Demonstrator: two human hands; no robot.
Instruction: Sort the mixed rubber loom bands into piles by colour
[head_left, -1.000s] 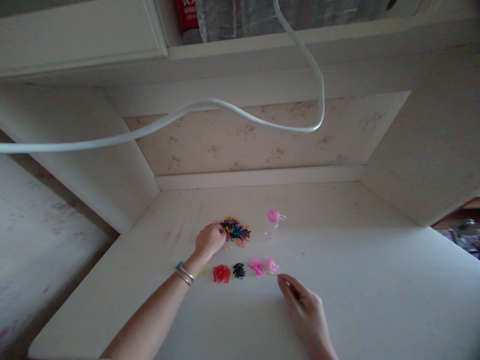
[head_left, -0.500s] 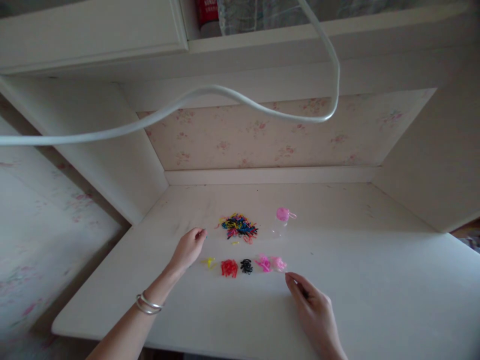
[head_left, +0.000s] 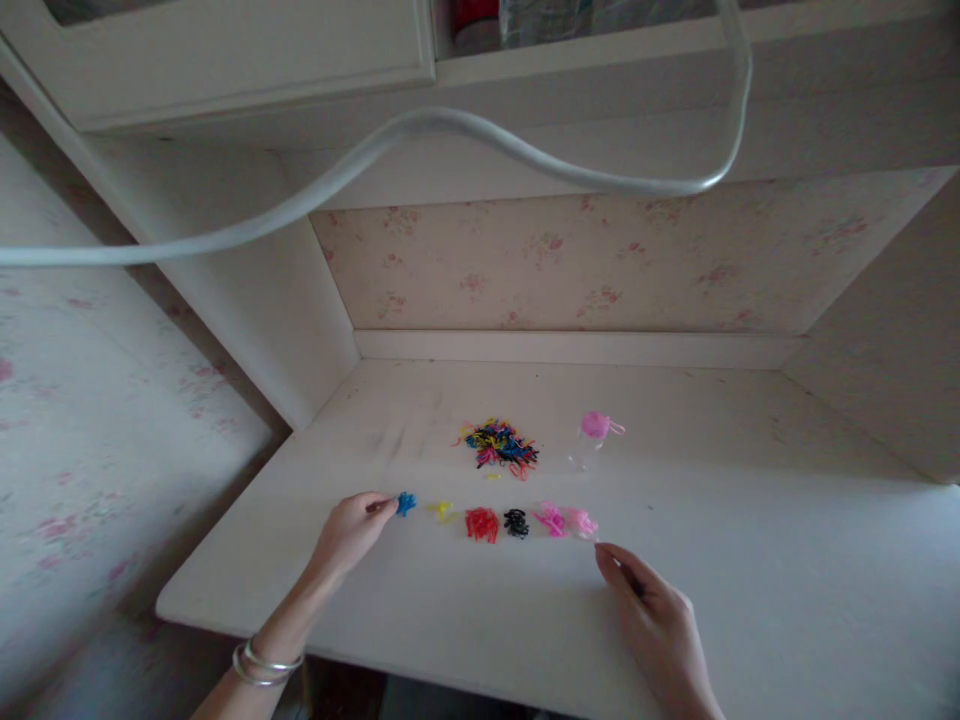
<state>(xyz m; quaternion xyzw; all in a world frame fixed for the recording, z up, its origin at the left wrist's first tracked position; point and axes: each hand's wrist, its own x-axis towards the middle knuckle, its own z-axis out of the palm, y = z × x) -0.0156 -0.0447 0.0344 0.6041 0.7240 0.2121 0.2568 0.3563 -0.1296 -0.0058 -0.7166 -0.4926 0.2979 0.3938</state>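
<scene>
My left hand [head_left: 356,530], with silver bangles at the wrist, pinches at the edge of a small blue rubber band pile [head_left: 406,503]. A blue band seems to be at its fingertips. To the right, in a row, lie yellow bands [head_left: 442,512], red bands [head_left: 481,524], black bands [head_left: 516,523], magenta bands [head_left: 551,519] and light pink bands [head_left: 582,522]. Just below the light pink bands my right hand [head_left: 656,610] is closed in a pinch; what it holds, if anything, is too small to make out.
Behind the row lies a mixed heap of colored rubber bands [head_left: 499,445]. A clear bottle with a pink cap [head_left: 595,425] stands to its right. A white cable [head_left: 450,120] crosses the upper view in front of the cabinet [head_left: 247,60]. The white desk [head_left: 450,620] ends at a front edge.
My left hand has moved left and toward me, from beside the mixed heap to the blue pile, which now shows. The right hand keeps its pinch near the light pink bands. The view has shifted.
</scene>
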